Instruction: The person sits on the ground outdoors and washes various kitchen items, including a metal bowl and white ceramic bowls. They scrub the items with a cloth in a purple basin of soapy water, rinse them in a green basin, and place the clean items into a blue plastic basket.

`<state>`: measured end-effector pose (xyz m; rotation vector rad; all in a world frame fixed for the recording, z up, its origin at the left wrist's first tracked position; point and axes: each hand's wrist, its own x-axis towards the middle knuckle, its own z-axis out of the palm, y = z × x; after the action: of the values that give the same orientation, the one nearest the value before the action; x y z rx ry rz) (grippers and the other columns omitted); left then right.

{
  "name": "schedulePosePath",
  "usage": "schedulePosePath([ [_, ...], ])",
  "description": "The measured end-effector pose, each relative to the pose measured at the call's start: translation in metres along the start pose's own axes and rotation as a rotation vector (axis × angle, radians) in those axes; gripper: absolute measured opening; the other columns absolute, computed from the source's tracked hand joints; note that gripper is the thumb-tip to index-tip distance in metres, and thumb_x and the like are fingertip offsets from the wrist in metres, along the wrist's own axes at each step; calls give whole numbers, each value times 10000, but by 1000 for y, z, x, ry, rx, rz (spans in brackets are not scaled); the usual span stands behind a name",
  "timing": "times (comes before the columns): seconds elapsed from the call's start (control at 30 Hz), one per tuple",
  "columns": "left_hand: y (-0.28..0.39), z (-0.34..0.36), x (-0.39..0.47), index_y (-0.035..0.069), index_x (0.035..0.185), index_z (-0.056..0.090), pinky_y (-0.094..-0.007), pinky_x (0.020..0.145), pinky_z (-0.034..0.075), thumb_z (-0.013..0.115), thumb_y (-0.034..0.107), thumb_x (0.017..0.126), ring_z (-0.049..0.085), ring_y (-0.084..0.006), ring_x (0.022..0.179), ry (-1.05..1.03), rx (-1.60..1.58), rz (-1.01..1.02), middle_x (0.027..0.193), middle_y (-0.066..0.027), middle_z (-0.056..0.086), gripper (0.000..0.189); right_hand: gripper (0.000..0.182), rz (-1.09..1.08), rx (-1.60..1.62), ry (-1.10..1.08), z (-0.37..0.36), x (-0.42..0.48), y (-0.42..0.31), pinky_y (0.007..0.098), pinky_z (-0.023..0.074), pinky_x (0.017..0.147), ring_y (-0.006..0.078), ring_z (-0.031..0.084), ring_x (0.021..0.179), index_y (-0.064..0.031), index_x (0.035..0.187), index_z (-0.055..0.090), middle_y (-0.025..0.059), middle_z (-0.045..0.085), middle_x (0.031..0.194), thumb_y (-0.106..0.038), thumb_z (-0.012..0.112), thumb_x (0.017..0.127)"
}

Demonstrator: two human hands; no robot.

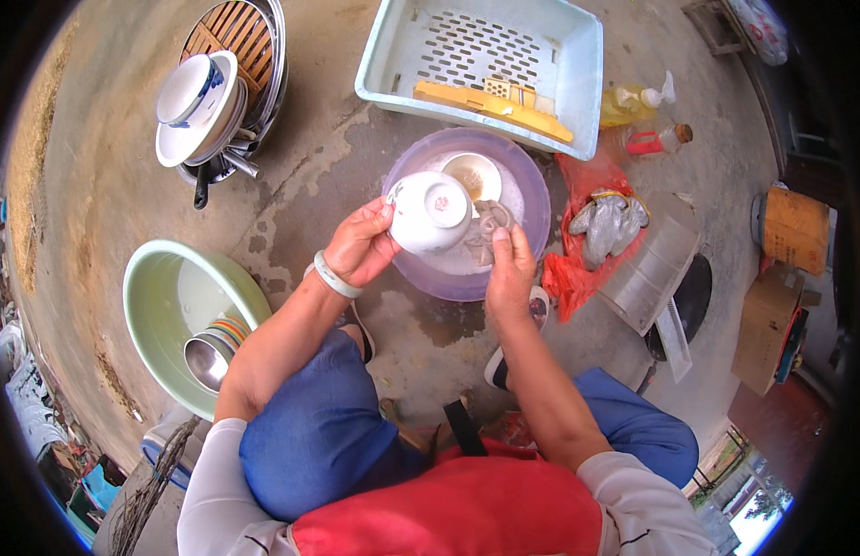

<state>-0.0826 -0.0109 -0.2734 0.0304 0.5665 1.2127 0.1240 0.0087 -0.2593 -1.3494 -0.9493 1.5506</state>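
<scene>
My left hand [364, 240] grips the rim of a white ceramic bowl [430, 212], its base turned up toward me. My right hand [510, 260] holds a wet greyish-brown cloth [487, 229] just right of the bowl. Both are over a purple plastic basin [437, 281] of sudsy water, where another white bowl [482, 174] lies with brownish liquid in it. To the left, a pale green basin [141, 313] holds water and a metal bowl [209, 358] beside several stacked bowls with coloured rims.
Stacked bowls [186, 146] and metal trays with pan handles stand upper left. Beyond the purple basin is a light blue plastic crate [582, 83] with a yellow plastic piece. At right lie soap and plastic bottles [628, 104], a red bag [565, 278], grey gloves [607, 226] and cardboard boxes [767, 326].
</scene>
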Motion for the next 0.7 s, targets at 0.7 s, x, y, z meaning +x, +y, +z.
schedulePosePath([
  [0.7,-13,-4,3,-5,1106,550,-332,939,455,534,59,923,591,-174,1007,150,149,55,1074,-95,631,195,186,-465,-814,-190,17,13,-9,421,419,887,364,495,1012,-7,972,643,190,537,1098,-140,574,863],
])
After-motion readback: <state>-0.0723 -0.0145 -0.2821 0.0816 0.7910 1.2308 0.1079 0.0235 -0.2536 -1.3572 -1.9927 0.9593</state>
